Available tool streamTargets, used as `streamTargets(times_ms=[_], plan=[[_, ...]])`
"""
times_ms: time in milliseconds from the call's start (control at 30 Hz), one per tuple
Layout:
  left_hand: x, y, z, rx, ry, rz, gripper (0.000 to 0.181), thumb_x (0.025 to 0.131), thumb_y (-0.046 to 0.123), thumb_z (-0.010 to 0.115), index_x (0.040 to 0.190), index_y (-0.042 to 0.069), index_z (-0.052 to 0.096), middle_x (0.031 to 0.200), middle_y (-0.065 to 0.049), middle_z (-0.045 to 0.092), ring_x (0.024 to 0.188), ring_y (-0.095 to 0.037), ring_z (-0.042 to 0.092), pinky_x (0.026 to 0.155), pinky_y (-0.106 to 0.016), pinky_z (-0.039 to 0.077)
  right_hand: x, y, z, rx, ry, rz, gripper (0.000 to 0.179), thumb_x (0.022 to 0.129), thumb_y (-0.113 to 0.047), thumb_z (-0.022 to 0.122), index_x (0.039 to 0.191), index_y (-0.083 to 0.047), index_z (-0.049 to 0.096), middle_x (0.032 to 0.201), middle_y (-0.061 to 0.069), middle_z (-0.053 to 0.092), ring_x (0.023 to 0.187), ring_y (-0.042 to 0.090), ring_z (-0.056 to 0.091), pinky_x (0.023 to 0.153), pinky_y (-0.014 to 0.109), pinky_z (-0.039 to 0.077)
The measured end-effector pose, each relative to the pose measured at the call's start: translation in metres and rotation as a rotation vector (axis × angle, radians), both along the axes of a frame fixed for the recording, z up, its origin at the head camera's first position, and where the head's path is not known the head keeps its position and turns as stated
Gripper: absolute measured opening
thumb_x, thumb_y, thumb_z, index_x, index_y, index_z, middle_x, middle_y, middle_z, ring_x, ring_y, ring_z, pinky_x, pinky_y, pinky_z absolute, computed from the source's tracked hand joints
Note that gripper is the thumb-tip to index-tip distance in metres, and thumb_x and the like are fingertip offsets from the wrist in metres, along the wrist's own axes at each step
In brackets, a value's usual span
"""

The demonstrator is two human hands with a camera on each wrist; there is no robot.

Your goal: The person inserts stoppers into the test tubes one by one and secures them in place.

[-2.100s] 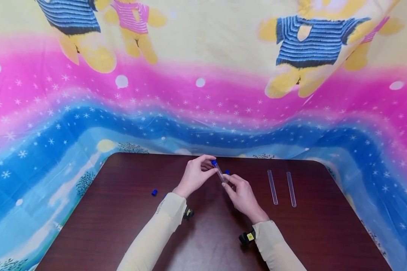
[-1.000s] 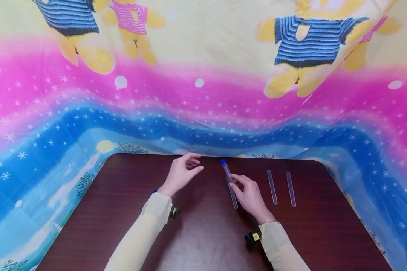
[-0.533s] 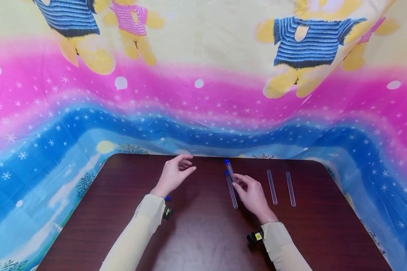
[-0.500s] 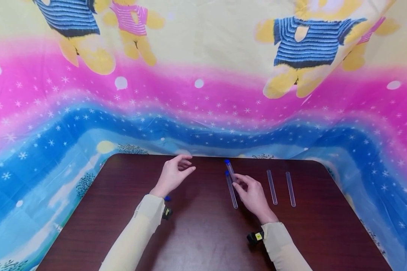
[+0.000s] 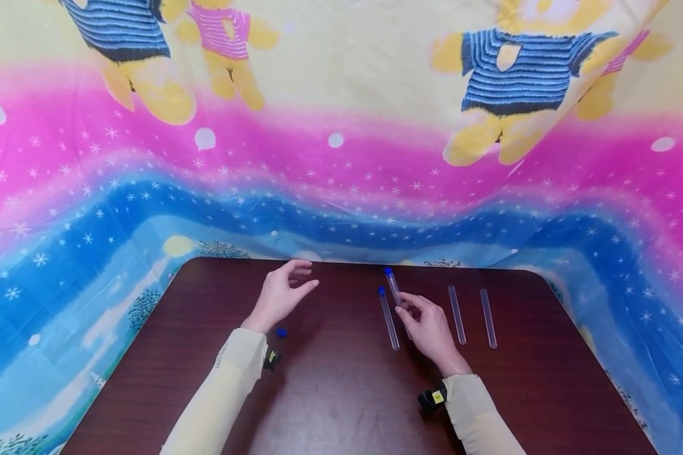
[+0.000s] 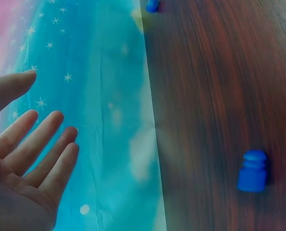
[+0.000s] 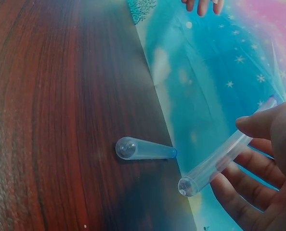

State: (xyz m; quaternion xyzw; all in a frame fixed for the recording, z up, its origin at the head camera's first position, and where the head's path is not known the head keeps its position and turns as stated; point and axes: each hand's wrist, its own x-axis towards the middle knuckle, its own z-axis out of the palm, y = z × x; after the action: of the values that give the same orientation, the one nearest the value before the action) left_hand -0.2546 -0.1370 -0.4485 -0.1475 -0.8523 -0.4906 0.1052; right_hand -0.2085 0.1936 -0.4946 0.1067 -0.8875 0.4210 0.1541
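Observation:
My right hand (image 5: 429,322) pinches a clear test tube (image 5: 394,285) topped with a blue cap, holding it tilted above the table between thumb and fingers. Just left of it, a second capped test tube (image 5: 388,319) lies on the table; the right wrist view shows that lying tube (image 7: 148,149) apart from the held tube (image 7: 215,161). Over the left part of the table my left hand (image 5: 279,296) hovers with relaxed, spread fingers and nothing in them. Near its wrist lies a loose blue cap (image 5: 281,332). The left wrist view shows another blue cap (image 6: 152,6) at the top edge.
Two uncapped clear tubes, one nearer (image 5: 457,315) and one farther right (image 5: 488,318), lie side by side on the dark wooden table (image 5: 330,392). A printed cloth (image 5: 341,189) hangs behind the table and along its sides.
My left hand, at the held tube's cap about two seconds ago, has let go and moved left, uncovering a loose cap. My right hand has carried the capped tube to the right past the lying one.

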Motion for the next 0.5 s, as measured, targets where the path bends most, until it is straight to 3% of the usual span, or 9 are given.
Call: streamTargets(times_ms=[267, 500], plan=[[0.001, -0.011, -0.002, -0.028, -0.012, 0.018, 0.042, 0.091, 0.023, 0.080, 0.128, 0.011, 0.067, 0.125, -0.015, 0.069, 0.112, -0.031, 0.067, 0.099, -0.052, 0.049, -0.001, 0.003, -0.004, 0.013, 0.005, -0.022, 0.030, 0.094, -0.012, 0.075, 0.124, -0.009, 0.072, 0.094, 0.001, 0.068, 0.077, 0.015, 0.060, 0.067, 0.033, 0.050], [0.002, -0.022, -0.005, -0.054, -0.031, 0.046, 0.045, 0.092, 0.028, 0.079, 0.131, 0.013, 0.065, 0.127, -0.011, 0.068, 0.117, -0.028, 0.064, 0.101, -0.051, 0.048, -0.003, 0.006, -0.008, 0.021, -0.006, -0.041, 0.031, 0.095, -0.011, 0.075, 0.125, -0.007, 0.072, 0.092, 0.001, 0.068, 0.077, 0.015, 0.060, 0.066, 0.032, 0.049]])
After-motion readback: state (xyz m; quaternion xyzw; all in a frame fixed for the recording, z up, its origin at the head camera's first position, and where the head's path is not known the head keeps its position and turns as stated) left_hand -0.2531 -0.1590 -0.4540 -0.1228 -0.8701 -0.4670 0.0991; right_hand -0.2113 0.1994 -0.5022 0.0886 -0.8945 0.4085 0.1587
